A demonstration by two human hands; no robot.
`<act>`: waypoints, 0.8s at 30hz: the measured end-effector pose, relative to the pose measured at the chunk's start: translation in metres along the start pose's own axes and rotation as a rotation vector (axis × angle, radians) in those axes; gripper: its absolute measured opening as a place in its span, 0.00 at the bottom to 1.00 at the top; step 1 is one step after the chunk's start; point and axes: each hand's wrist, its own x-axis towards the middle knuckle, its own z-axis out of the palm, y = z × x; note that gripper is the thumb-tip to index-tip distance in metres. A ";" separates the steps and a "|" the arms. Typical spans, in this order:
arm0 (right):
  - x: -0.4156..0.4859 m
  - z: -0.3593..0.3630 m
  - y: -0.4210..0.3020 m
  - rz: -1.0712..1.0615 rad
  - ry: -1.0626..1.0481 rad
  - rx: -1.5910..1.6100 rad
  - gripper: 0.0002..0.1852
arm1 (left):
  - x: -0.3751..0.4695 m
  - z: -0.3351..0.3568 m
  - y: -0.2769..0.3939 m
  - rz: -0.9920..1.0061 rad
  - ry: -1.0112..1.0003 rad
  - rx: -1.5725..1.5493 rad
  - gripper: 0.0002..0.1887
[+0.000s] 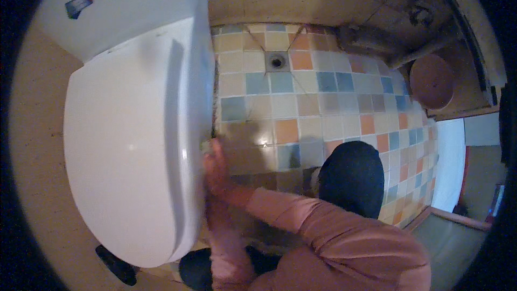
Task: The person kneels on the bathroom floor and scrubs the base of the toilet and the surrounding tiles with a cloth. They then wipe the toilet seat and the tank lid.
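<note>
A white toilet with its lid [121, 149] down fills the left side. My right hand [218, 169] is low against its outer side, blurred, with the fingers stretched along the base. A small pale greenish object [207, 146] shows between these fingers and the toilet; its kind is unclear, and the hand appears to hold it. My left hand [215, 204] lies just nearer to me, beside the toilet and partly behind the right wrist. Its fingers are hidden, so its grip does not show. Both arms wear pink sleeves.
Multicoloured tiles [311, 105] cover the floor, with a square metal drain [276, 62] near the far wall. At the right are a reddish-brown round basin [432, 81] and a framed panel [452, 236]. My dark-clothed knee [353, 178] rises beside my right arm. A black object [116, 264] lies at lower left.
</note>
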 end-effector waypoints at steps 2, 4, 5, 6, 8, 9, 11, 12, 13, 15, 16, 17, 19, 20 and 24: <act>-0.004 0.003 0.004 0.053 -0.099 -0.012 0.15 | -0.012 -0.001 0.007 0.033 0.038 0.069 0.07; -0.007 0.003 0.003 0.340 -0.143 0.242 0.13 | -0.033 -0.005 0.009 0.055 0.087 0.173 0.07; -0.008 0.002 0.001 0.348 -0.141 0.261 0.15 | -0.041 -0.007 0.007 0.065 0.112 0.208 0.07; -0.006 -0.001 0.000 0.338 -0.166 0.295 0.16 | -0.048 -0.008 0.006 0.073 0.134 0.238 0.07; 0.000 -0.007 -0.001 0.290 -0.229 0.321 0.18 | -0.059 -0.012 0.006 0.101 0.174 0.290 0.07; 0.004 -0.009 -0.001 0.256 -0.226 0.362 0.17 | -0.063 -0.012 0.006 0.110 0.188 0.303 0.07; 0.016 -0.015 0.000 0.268 -0.228 0.424 0.14 | -0.068 -0.010 0.009 0.112 0.203 0.235 0.07; 0.023 -0.018 0.002 0.218 -0.227 0.472 0.18 | -0.070 -0.007 0.010 0.083 0.207 0.117 0.07; 0.029 -0.020 0.004 0.182 -0.165 0.481 0.19 | -0.072 -0.004 0.013 0.035 0.248 -0.036 0.06; 0.036 -0.021 0.006 0.104 -0.089 0.482 0.21 | -0.078 0.005 0.012 0.107 0.281 -0.014 0.03; 0.039 -0.021 0.008 0.104 -0.135 0.431 0.23 | -0.082 0.010 0.011 0.138 0.285 0.010 0.03; 0.040 -0.019 0.009 0.146 -0.187 0.404 0.23 | -0.084 0.014 0.011 0.183 0.344 0.030 0.03; 0.041 -0.016 0.010 0.213 -0.266 0.437 0.23 | -0.087 0.022 0.007 0.225 0.333 0.075 0.03; 0.042 -0.016 0.012 0.122 -0.199 0.451 0.23 | -0.090 0.024 0.010 0.273 0.346 0.137 0.03; 0.034 -0.019 0.010 0.198 -0.268 0.505 0.21 | -0.091 0.031 0.016 0.203 0.197 0.020 0.04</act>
